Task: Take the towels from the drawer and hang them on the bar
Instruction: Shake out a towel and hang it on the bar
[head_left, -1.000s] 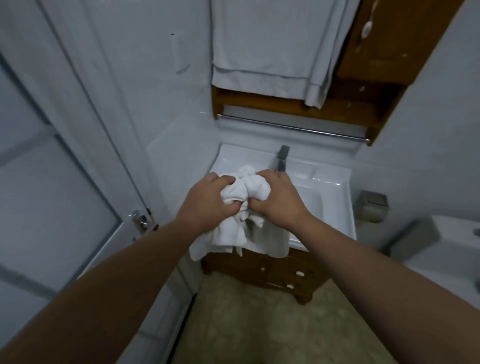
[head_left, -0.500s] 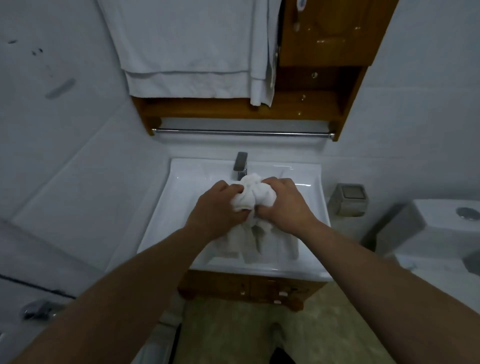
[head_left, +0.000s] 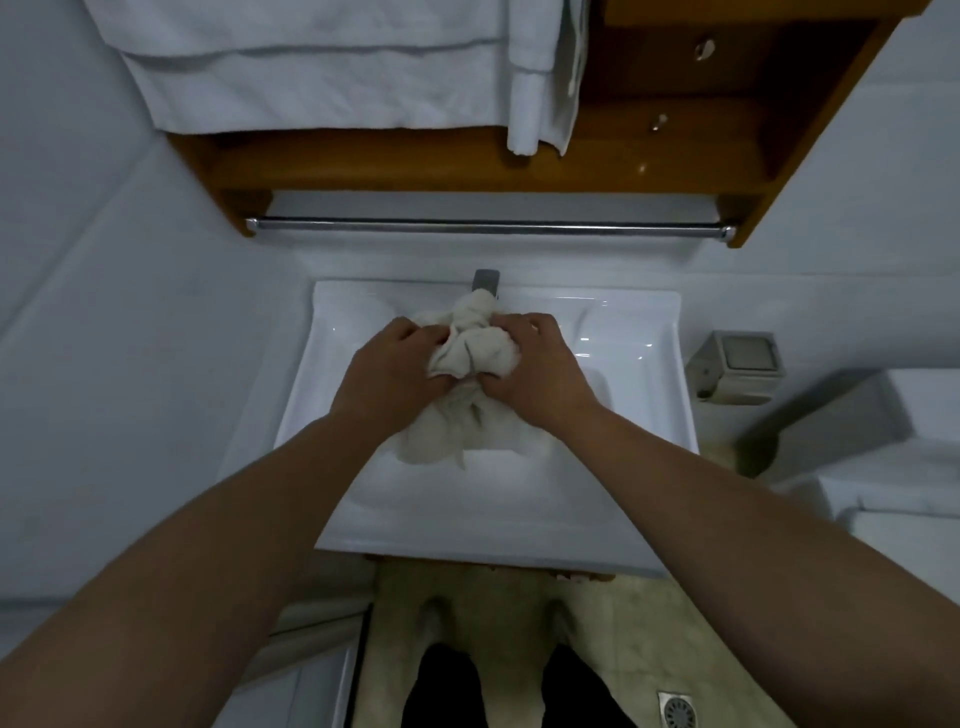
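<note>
A sink (head_left: 655, 332) is lying beneath the hands. Left hand (head_left: 388, 375) and right hand (head_left: 537, 371) are clutching a limp, light towel (head_left: 475, 344) between them. Pinching its corners is looking best.

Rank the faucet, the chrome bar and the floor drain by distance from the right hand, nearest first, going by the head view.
From the right hand, gripping the crumpled towel:
1. Faucet: just beyond the hand, at the sink's back edge.
2. Chrome bar: on the wall above the faucet.
3. Floor drain: low on the floor, to the right.
</note>
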